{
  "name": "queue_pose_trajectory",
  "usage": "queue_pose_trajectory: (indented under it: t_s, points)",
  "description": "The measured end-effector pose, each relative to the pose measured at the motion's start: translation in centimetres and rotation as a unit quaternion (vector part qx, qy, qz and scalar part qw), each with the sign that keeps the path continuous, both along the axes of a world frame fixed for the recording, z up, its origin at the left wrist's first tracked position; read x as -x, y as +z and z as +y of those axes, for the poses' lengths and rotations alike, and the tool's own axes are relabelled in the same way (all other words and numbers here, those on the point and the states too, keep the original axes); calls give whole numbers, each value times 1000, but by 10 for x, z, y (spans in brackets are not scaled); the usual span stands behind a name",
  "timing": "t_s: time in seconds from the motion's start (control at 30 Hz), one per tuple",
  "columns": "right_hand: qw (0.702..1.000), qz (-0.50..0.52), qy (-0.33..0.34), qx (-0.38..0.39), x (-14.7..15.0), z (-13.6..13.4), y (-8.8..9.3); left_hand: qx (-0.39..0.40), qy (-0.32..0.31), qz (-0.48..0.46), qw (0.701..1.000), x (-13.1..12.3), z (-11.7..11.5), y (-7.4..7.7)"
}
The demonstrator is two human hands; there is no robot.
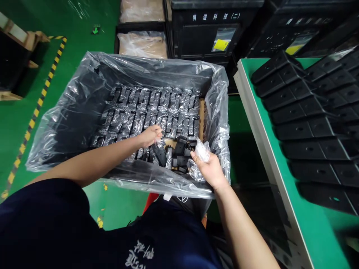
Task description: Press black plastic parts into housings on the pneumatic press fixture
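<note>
A bagged black part (160,154) is just below the left grip (151,136), which pinches its plastic. The right grip (209,167) clutches crumpled clear plastic (202,150). Loose black parts (180,145) lie between them, wrapped parts (144,98) beyond the left grip, in a lined crate (78,101); right of the right grip, a green desk (316,220).
</note>
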State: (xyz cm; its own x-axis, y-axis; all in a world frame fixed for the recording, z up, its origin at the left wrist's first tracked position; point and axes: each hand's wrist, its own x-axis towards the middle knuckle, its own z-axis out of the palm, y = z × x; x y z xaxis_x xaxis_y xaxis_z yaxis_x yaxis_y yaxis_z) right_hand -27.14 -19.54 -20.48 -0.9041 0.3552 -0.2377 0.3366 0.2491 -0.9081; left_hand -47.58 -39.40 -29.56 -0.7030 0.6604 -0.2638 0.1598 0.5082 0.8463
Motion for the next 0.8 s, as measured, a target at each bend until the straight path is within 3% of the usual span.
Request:
queue_pose_trajectory:
  t_s: [0.2, 0.4, 0.63, 0.8]
  points:
    - [999, -17, 27, -40, -3, -1, -4, 128, 21, 42, 991, 15, -13, -12]
    - [996, -38, 45, -69, -3, 1, -8, 208, -10, 123, 970, 13, -5, -12]
    - [993, -42, 65, -90, -3, 1, -6, 191, -58, 152, 968, 10, 8, -3]
    - [992, -39, 69, -103, -2, 1, -6, 120, -70, 109, 984, 3, 5, 12]
